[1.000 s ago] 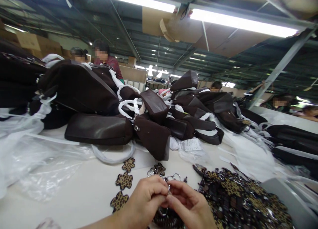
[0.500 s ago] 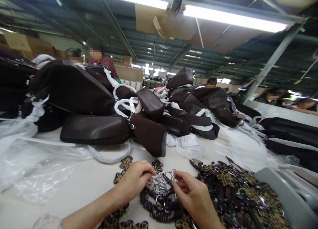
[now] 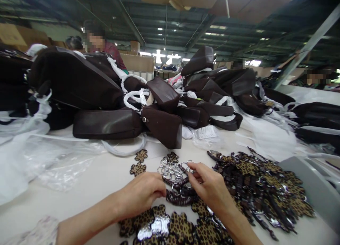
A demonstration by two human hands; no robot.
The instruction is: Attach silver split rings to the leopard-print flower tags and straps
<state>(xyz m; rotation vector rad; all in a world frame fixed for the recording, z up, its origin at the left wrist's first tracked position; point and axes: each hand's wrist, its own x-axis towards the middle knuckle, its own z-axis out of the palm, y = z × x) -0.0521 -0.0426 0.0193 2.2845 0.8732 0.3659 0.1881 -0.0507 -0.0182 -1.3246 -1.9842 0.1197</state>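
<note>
My left hand (image 3: 142,194) is curled with its fingertips pinched at a bunch of dark braided straps (image 3: 178,197) on the white table. My right hand (image 3: 209,187) pinches at the metal key rings (image 3: 171,168) at the top of that bunch. Leopard-print bear-shaped charms (image 3: 170,225) lie just below both hands. Two more single charms (image 3: 139,162) lie to the left of the rings.
A large heap of leopard charms with straps (image 3: 261,183) fills the right. Dark brown bags (image 3: 106,123) pile across the back, with clear plastic wrapping (image 3: 39,156) at left. A grey tray edge (image 3: 309,184) sits far right. Other people work behind the bags.
The view tipped down, showing more charms near me. My left hand slid down from the rings to the straps. My right hand stays at the rings.
</note>
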